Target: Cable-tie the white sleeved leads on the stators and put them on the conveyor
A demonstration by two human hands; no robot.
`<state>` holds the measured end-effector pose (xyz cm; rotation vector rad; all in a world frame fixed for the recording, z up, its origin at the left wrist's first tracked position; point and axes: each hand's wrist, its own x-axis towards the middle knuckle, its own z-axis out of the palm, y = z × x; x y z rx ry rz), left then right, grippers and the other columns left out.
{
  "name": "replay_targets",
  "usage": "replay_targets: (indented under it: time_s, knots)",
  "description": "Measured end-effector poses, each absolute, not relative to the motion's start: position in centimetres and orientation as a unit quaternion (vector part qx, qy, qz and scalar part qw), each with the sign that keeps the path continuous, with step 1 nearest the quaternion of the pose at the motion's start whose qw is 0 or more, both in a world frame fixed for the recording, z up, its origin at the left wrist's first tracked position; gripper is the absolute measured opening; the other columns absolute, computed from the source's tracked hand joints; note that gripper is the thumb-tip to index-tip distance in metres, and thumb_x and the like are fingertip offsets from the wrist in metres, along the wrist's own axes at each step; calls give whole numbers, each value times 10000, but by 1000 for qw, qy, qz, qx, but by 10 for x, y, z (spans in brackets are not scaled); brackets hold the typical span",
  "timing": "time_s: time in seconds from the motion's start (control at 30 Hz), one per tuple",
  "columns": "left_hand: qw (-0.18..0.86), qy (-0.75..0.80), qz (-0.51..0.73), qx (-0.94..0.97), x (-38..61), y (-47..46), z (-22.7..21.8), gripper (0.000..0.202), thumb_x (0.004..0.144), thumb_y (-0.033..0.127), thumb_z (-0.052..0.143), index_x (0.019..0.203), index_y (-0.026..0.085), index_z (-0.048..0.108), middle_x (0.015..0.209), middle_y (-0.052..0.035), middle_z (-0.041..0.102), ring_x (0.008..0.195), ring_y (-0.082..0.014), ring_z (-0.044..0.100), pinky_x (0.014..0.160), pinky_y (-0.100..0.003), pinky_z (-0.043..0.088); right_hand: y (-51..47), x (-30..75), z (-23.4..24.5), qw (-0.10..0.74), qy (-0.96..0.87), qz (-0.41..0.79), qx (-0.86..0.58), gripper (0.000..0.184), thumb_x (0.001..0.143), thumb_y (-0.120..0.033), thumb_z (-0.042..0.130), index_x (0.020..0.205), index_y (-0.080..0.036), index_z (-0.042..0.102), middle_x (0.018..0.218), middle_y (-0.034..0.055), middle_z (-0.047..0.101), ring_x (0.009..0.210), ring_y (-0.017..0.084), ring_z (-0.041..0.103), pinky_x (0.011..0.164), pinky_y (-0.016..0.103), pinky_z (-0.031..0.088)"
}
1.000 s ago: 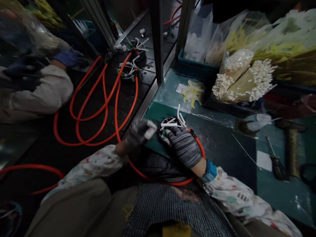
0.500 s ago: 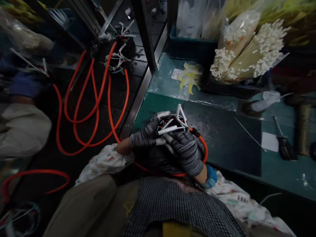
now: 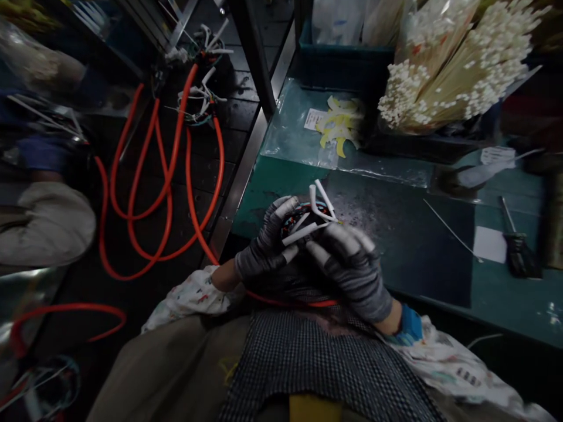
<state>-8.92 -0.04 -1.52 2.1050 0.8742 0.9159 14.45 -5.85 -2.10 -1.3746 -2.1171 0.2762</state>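
Grey striped knit covers the person's left hand [image 3: 268, 237] and right hand [image 3: 352, 264], and the fingertips of both gloves are whitish. Between them is a round wired part [image 3: 313, 210], located at the near edge of the desk [image 3: 505, 310]; its dark ring shows small strands of red and light blue. The fingers of the left hand are bent in a half-closed curve, the upper ones on the far rim and the thumb on the near side, so they have hold of this part. The fingers of the right hand are curved and partly spread beside the base of the white tubes [image 3: 299, 234]; I cannot tell if they pinch anything. These tubes are smooth and matt: two point upward, another lies slanting across the ring. Below the hands, a smooth orange cable [image 3: 294, 302] passes over the checked cloth apron [image 3: 334, 363].

On the green desk lies a dark flat mat [image 3: 417, 234], with a thin pale rod [image 3: 453, 230] on it. To the right are a white card [image 3: 489, 244] and a screwdriver [image 3: 521, 252] with a black handle. Farther back, curved yellow pieces [image 3: 338, 123] rest on a shiny clear plastic sheet [image 3: 285, 117], near a thick bundle of thin sticks [image 3: 475, 88] with white, bead-like ends.
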Motion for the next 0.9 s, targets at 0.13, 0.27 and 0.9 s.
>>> replay_targets:
  time_s: [0.13,0.27,0.9]
  knots:
    - [289,326,359,825,-71,-5,-11,827,1041,340,569,1767,325,173,1745,-137,381,1650,-379,345,1365,-609,357,-40,156,-24,262,-778,94,-564,497,1069,-332,667,1562,-289,618,1597,130,636,1562,363,500,1318,611,426]
    - [277,307,363,835,-66,-2,-13,843,1033,320,570,1773,309,165,1744,-130,393,1667,-378,322,1373,-590,351,-23,162,-37,280,-785,125,-538,695,1036,-479,712,1658,-265,488,1636,160,589,1560,367,492,1297,613,447]
    - [249,362,363,821,-64,-15,-21,865,1050,496,617,1755,358,135,1731,-153,388,1667,-417,325,1346,-653,382,-31,160,-26,241,-770,147,-572,505,1010,-401,739,1499,-288,680,1674,162,538,1468,405,534,1207,637,476]
